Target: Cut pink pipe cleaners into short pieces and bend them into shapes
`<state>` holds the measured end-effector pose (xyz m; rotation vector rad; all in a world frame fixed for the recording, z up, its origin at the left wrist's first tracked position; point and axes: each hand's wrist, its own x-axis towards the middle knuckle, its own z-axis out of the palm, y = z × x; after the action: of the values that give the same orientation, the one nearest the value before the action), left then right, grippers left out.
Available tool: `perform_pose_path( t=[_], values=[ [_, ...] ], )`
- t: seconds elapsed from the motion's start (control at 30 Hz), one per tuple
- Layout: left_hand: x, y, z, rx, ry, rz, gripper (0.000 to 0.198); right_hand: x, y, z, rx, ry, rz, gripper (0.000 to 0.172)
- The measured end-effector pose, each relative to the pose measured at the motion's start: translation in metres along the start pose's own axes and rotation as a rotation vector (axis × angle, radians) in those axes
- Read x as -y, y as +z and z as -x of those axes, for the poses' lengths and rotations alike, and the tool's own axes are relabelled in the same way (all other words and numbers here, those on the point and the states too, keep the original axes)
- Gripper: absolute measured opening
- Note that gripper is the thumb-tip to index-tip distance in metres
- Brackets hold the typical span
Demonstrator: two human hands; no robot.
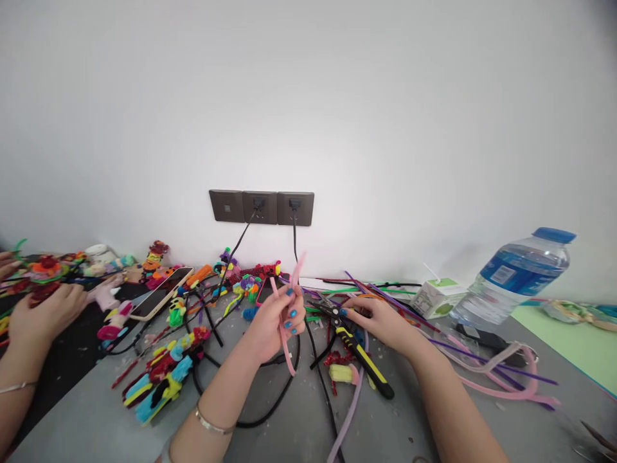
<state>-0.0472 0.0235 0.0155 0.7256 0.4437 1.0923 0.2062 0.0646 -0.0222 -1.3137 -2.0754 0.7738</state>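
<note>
From the head view, the left hand point(277, 325) has its grip pressed together around a pink fuzzy pipe cleaner point(297, 267), which stands nearly upright, one end rising above the fingers and the other hanging below the palm. Just to the right of that grip, the right hand point(380, 321) lies low over the grey bench point(96, 424). Its fingers are curled and one fingertip is at the head of the yellow-and-black-handled pliers point(361, 357); whether this grip pinches anything I cannot tell. Beyond the right grip stand a small green-and-white drink carton point(436, 297) and a clear plastic water bottle point(515, 280). Left of the left grip lie colourful pipe-cleaner figures point(161, 376) and a flat phone point(161, 292). Another person's hand point(45, 315) is farther left.
</note>
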Motion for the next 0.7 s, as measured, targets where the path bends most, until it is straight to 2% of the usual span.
perform_pose_path(
  t=[0.13, 0.27, 0.33, 0.53, 0.7],
  values=[
    [0.015, 0.004, 0.001, 0.079, -0.152, -0.077, 0.011, 0.022, 0.0, -0.002, -0.135, -0.053, -0.077, 0.04],
    [0.029, 0.011, 0.002, 0.104, -0.212, -0.145, 0.018, 0.049, 0.009, -0.003, 0.025, -0.087, -0.411, 0.052],
    [0.034, 0.013, 0.002, 0.099, -0.23, -0.172, 0.019, 0.056, 0.016, -0.004, 0.031, -0.079, -0.532, 0.047],
    [0.035, 0.017, 0.001, 0.054, -0.325, -0.179, 0.021, 0.05, 0.023, -0.005, -0.077, 0.014, -0.757, 0.045],
    [0.034, 0.016, 0.0, 0.049, -0.311, -0.09, 0.022, 0.053, 0.02, -0.002, 0.006, 0.038, -0.827, 0.037]
  ],
)
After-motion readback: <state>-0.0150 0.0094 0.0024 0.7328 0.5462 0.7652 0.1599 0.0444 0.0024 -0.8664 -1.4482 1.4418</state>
